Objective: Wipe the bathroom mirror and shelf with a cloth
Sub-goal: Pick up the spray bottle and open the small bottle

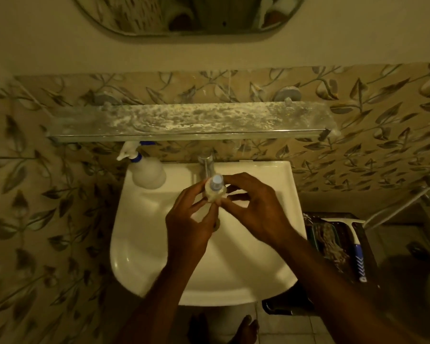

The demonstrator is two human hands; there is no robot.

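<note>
The glass shelf point(184, 120) runs across the leaf-patterned wall above the sink, smeared with white residue. The lower rim of the mirror point(184, 21) shows at the top. Both hands hold a small clear bottle with a pale blue cap point(215, 187) over the white sink point(144, 234). My left hand point(189, 219) grips it from the lower left. My right hand point(253, 207) holds it from the right with fingertips near the cap. No cloth is visible.
A white spray bottle point(147, 170) with a blue collar stands on the sink's back left corner. The chrome tap point(206, 161) sits just behind the small bottle. A dark bin point(343, 244) holding a blue-handled squeegee stands to the right of the sink.
</note>
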